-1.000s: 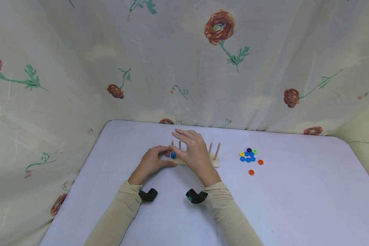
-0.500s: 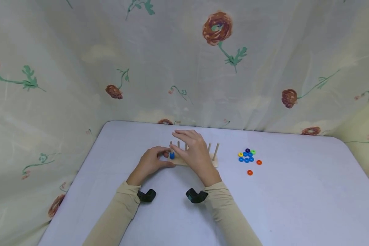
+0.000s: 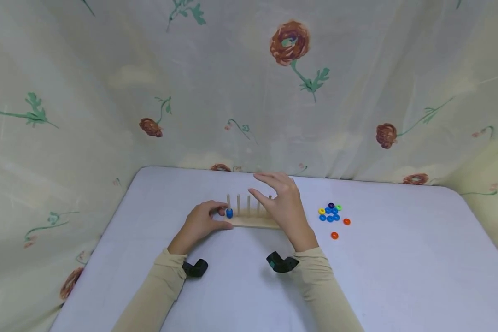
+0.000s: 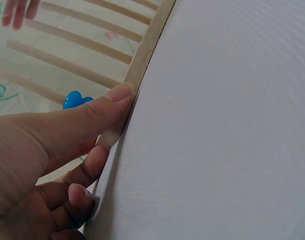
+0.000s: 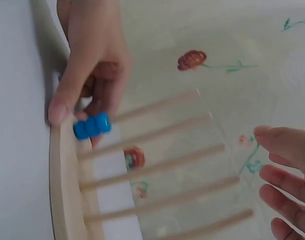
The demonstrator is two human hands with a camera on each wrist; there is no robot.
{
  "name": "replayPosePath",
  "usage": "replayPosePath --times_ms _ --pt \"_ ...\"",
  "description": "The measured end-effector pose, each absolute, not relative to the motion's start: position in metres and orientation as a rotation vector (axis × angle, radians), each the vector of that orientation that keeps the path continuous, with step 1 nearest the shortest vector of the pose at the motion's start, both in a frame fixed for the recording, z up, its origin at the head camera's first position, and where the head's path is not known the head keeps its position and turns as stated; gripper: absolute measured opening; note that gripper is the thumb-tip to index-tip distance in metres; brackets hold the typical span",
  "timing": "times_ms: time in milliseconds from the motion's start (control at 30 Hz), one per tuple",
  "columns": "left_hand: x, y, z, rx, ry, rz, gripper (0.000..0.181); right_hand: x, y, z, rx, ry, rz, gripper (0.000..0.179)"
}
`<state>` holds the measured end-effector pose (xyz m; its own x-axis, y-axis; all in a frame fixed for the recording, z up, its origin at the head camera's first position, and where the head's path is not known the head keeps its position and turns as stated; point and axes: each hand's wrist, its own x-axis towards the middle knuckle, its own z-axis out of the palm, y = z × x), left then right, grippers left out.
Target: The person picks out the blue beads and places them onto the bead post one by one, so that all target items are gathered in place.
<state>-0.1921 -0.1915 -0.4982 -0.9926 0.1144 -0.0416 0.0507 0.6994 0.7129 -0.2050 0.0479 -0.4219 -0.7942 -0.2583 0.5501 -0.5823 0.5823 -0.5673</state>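
A wooden peg stand [image 3: 253,222] lies on the table, its upright pegs in a row. Blue rings [image 5: 92,125] are stacked at the foot of its leftmost peg; the other pegs in the right wrist view are bare. My left hand [image 3: 201,220] grips the left end of the base, with the thumb [image 4: 110,100] along its front edge. Over the right part of the stand is my right hand [image 3: 288,205], thumb and fingers apart, nothing between them. It hides the stand's right end in the head view.
Loose rings lie right of the stand: several blue rings [image 3: 330,219], a yellow ring [image 3: 321,211], a green ring [image 3: 338,208], a dark purple ring [image 3: 331,205] and two orange ones, the nearer orange ring [image 3: 334,235] apart. A patterned curtain [image 3: 199,92] hangs behind the white table [image 3: 398,258].
My right hand has moved right, away from the leftmost peg, uncovering the left and middle pegs. The left hand keeps its grip on the stand's end. The head view has shifted slightly.
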Motion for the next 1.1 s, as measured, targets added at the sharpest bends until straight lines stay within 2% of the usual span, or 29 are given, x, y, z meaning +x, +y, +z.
replayPosePath --times_ms 467,900,1100 --pt "-0.192 -0.194 -0.502 0.126 2.809 1.178 0.059 -0.209 0.122 -0.429 0.515 -2.367 1.11 0.035" --pt "-0.191 -0.191 -0.499 0.11 2.811 1.173 0.058 -0.201 0.203 -0.443 0.344 -2.64 0.941 0.042" --pt "-0.192 -0.191 -0.499 0.112 2.809 1.183 0.059 -0.199 0.231 -0.448 0.418 -2.819 0.896 0.04"
